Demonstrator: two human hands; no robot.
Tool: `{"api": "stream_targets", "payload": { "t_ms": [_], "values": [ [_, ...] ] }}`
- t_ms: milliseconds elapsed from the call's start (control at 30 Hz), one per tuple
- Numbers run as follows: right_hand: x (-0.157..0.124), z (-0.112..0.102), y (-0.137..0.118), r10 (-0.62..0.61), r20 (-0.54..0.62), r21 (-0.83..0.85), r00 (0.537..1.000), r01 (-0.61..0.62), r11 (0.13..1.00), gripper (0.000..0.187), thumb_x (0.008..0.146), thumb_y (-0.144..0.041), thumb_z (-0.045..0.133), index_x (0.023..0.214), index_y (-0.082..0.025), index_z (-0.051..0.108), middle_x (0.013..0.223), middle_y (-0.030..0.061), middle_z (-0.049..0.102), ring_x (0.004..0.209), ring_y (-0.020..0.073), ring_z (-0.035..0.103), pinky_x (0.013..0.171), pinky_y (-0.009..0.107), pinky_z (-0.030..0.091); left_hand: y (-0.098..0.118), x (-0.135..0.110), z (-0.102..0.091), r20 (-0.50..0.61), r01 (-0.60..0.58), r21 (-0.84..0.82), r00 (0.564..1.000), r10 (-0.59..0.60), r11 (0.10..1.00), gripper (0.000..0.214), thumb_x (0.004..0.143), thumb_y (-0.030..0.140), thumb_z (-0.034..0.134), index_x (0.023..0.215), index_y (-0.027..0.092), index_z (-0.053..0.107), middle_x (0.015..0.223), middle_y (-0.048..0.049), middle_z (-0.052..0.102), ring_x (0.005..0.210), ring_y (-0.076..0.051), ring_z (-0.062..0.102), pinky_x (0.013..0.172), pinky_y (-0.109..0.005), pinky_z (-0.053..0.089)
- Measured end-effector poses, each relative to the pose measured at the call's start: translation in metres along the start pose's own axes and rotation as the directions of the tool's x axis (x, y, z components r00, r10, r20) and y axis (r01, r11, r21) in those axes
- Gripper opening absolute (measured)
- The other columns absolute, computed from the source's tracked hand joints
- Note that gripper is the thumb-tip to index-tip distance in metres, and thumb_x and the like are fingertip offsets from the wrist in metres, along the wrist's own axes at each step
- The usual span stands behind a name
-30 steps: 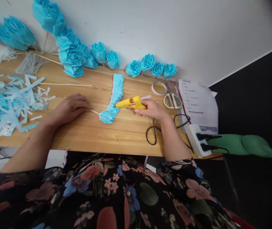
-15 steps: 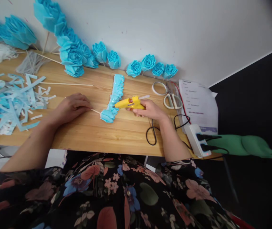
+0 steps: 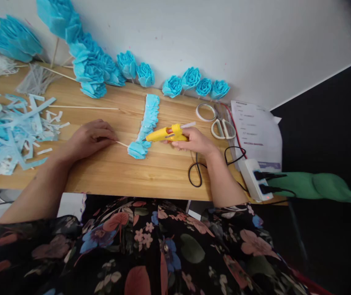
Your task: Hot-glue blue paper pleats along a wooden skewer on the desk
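Observation:
My left hand pinches a thin wooden stick between thumb and fingers. At the stick's far end is a rolled blue paper flower, lying on the table. From it a strip of overlapping blue petals runs away from me, flat on the wood. Wrapped round the handle of a yellow hot glue gun is my right hand. The gun's nozzle points left, at the strip just beside the rolled part; whether it touches cannot be made out. A clear glue stick pokes out of its back.
Finished blue paper flowers line the wall. Paper scraps cover the left side of the wooden table. A tape roll, scissors, printed sheets and a power strip lie right, with the gun's black cord nearby.
The glue gun's nozzle has shifted slightly left and down toward the rolled flower. My left hand keeps its pinch on the stick. The whole view has tilted a little.

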State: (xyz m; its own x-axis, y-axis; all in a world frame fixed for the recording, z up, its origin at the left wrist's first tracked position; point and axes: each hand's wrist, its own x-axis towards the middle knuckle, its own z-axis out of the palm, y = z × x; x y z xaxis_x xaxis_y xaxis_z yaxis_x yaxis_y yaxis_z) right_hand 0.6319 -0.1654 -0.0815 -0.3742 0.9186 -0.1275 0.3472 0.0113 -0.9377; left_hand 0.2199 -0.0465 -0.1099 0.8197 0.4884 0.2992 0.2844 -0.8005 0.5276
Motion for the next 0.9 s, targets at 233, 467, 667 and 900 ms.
{"api": "stream_targets", "payload": {
  "t_ms": [233,467,667,900],
  "values": [
    [-0.001,-0.002,-0.004,0.005,0.027,-0.045,1.000,-0.003,0.999,0.032,0.095,-0.043,0.084,0.114,-0.017,0.086,0.100,0.0062,0.085,0.074,0.0145,0.068,0.066,0.027,0.060,0.002,0.002,0.001,-0.045,-0.066,-0.009,0.997,0.065,0.998,0.038,0.121,0.038,0.065,0.098,0.018,0.088,0.099,-0.0103,0.084,0.093,-0.021,0.073,0.087,-0.032,0.059],
    [-0.001,-0.003,0.000,-0.041,0.030,-0.010,0.999,0.041,0.999,0.042,0.096,-0.047,0.083,0.122,-0.014,0.084,0.107,0.0093,0.086,0.077,0.0154,0.069,0.066,0.028,0.059,0.003,0.002,-0.001,-0.019,-0.022,-0.013,1.000,0.021,1.000,0.038,0.120,0.039,0.064,0.099,0.019,0.088,0.101,-0.0098,0.084,0.094,-0.022,0.072,0.088,-0.034,0.058],
    [-0.002,-0.005,0.003,-0.009,0.054,-0.029,0.999,0.011,1.000,0.038,0.098,-0.044,0.084,0.122,-0.015,0.086,0.104,0.0087,0.086,0.075,0.0148,0.070,0.066,0.028,0.058,0.003,0.001,-0.001,0.024,0.069,-0.008,0.997,-0.069,0.998,0.044,0.120,0.047,0.061,0.099,0.020,0.088,0.104,-0.0109,0.084,0.097,-0.023,0.071,0.092,-0.037,0.060],
    [-0.002,-0.013,0.011,-0.011,-0.147,0.132,0.989,0.030,0.991,0.049,0.093,-0.055,0.090,0.119,-0.014,0.084,0.110,0.0115,0.088,0.068,0.0116,0.066,0.052,0.023,0.048,0.002,0.000,-0.001,0.030,0.071,-0.001,0.997,-0.071,0.997,0.044,0.120,0.047,0.060,0.100,0.019,0.088,0.105,-0.0123,0.084,0.099,-0.025,0.072,0.095,-0.039,0.061]
  ]
}}
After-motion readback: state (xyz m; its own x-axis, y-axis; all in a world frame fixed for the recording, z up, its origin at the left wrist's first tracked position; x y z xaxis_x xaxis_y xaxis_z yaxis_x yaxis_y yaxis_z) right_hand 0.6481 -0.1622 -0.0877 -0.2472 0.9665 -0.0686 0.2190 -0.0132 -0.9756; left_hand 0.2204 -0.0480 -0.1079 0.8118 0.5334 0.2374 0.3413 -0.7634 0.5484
